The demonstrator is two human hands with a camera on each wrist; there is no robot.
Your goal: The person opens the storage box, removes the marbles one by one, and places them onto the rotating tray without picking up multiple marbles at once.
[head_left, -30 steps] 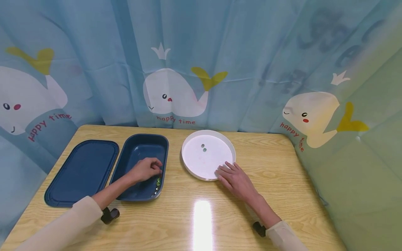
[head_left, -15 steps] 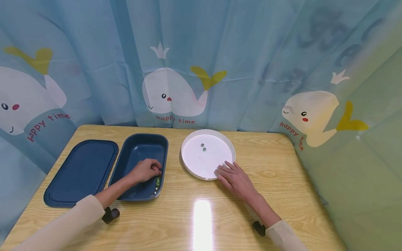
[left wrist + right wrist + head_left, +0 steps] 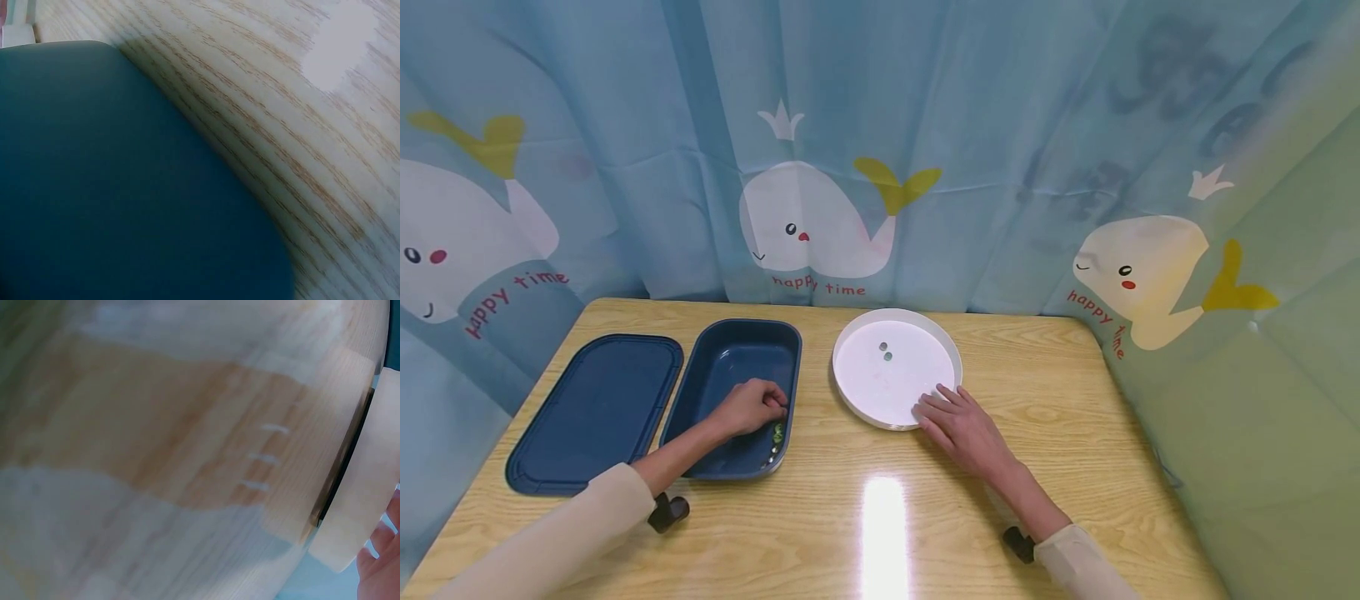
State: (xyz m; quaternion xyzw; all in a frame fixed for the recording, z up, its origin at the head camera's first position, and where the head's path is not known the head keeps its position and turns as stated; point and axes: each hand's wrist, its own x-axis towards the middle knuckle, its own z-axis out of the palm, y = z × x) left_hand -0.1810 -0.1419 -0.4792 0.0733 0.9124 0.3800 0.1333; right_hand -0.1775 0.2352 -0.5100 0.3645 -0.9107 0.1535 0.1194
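Note:
My left hand (image 3: 752, 407) reaches into a dark blue box (image 3: 707, 367), its fingers bent down at the right inner wall. Green and clear marbles (image 3: 777, 435) lie in a row along that wall, right by the fingertips. Whether a marble is between the fingers is hidden. My right hand (image 3: 962, 429) lies with spread fingers over the near right rim of a round white tray (image 3: 842, 400). Two small greenish marbles (image 3: 887, 357) sit inside the tray. In the right wrist view, fingertips (image 3: 381, 540) touch the tray's side (image 3: 365, 462); the left wrist view shows only the box's outside (image 3: 125, 175).
A flat dark blue lid (image 3: 595, 412) lies on the wooden table (image 3: 805, 533) left of the box. Blue curtain (image 3: 1000, 125) with printed whales hangs behind the table. Bare wood separates box and tray.
Almost nothing differs. My left sleeve and forearm have edged slightly right, while the fingers stay at the same wall of the box. The right hand keeps its place on the rim.

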